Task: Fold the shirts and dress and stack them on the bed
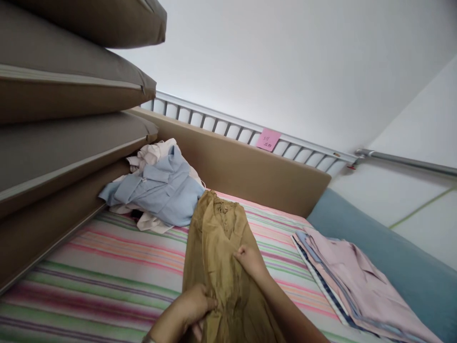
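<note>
The fingers of our right hand (252,261) are pinched together on the middle of an olive-brown garment (223,233), while those of our left hand (196,305) grip a fold lower down, nearer to us. The garment lies lengthwise before us on a striped sheet (139,257), its gathered waist pointing away. Just left of that waist we see a light-blue garment (166,183) heaped over crumpled pale clothes (152,153). Well to the right sits a folded stack, a pink garment (357,276) on top, beside a blue-teal panel (378,238). Farther out we have thick brown-grey cushions (71,138) stacked at left, a brown board (243,159) across the back and, on the slatted rail (214,121) behind it, a pink note (268,139).
</note>
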Action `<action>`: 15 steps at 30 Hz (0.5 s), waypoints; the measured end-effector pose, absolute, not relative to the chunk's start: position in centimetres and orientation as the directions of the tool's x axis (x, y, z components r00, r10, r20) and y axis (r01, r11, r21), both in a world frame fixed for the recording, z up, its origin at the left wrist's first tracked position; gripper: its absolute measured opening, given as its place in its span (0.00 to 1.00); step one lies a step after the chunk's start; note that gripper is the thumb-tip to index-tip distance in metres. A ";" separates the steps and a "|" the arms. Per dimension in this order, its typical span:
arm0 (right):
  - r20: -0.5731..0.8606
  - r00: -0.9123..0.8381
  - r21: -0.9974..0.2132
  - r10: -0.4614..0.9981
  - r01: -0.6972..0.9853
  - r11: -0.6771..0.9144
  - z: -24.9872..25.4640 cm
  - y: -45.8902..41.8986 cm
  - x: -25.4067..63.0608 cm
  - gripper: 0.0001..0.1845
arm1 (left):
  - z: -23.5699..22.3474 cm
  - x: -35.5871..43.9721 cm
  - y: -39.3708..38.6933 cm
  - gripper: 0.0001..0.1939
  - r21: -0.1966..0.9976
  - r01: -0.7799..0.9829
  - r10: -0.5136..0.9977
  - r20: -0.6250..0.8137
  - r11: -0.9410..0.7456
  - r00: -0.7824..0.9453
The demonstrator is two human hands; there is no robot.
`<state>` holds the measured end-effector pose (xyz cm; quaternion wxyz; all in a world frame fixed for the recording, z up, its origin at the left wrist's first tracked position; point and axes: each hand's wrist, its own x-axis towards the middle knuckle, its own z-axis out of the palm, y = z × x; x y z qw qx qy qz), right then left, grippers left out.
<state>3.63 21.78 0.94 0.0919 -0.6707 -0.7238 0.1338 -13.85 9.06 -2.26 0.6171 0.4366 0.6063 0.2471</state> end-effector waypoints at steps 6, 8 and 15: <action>0.072 -0.126 -0.533 0.989 0.834 0.145 -0.1 18.3 6.3 0.12 | -4.1 -13.7 9.8 0.09 0.798 0.468 0.916 -0.394 0.380 -0.072; 0.103 -0.096 -0.608 0.990 0.782 0.139 -0.4 16.4 10.0 0.15 | -4.1 -14.0 9.3 0.08 0.780 0.515 0.929 -0.356 0.357 -0.106; -0.259 0.275 -0.821 0.926 0.443 -0.361 -4.4 5.6 24.4 0.16 | -7.8 -16.3 0.1 0.24 0.959 0.206 0.904 -0.092 0.193 -0.417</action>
